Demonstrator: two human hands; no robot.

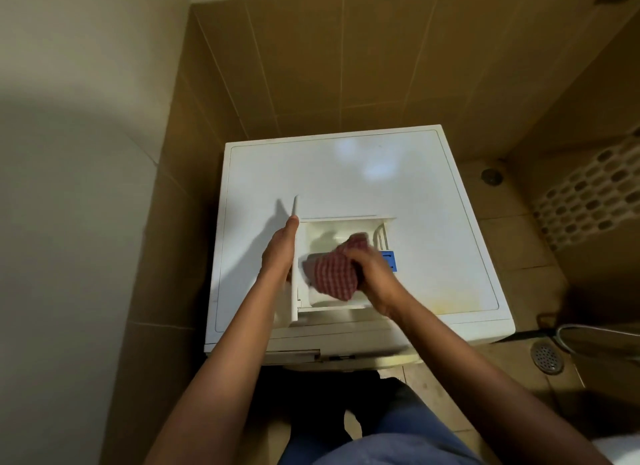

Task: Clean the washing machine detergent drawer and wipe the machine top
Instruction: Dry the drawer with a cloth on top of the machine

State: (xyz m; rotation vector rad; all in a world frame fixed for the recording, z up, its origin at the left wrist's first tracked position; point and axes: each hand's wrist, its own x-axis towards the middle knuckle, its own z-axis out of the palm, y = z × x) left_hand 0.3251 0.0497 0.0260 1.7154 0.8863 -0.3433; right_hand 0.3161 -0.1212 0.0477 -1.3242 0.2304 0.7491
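A person cleans a white plastic detergent drawer (322,231) lying on the flat white top of a front-loading washing machine (381,174), toward the machine's front edge and left of its centre. The left hand (280,248) braces the outer face of the drawer's upright front panel, fingers stretched straight along it. The right hand (374,270) is curled around a bunched red-and-white checked cloth (332,274), pressing it down into the drawer's open compartment; motion blur softens both cloth and fingers. A small blue plastic insert (388,259) shows at the drawer's far end, just beyond the right hand. The machine stands in a corner of tan tiled walls (311,66), with a round metal floor drain (546,358) on the tiled floor to the machine's right.
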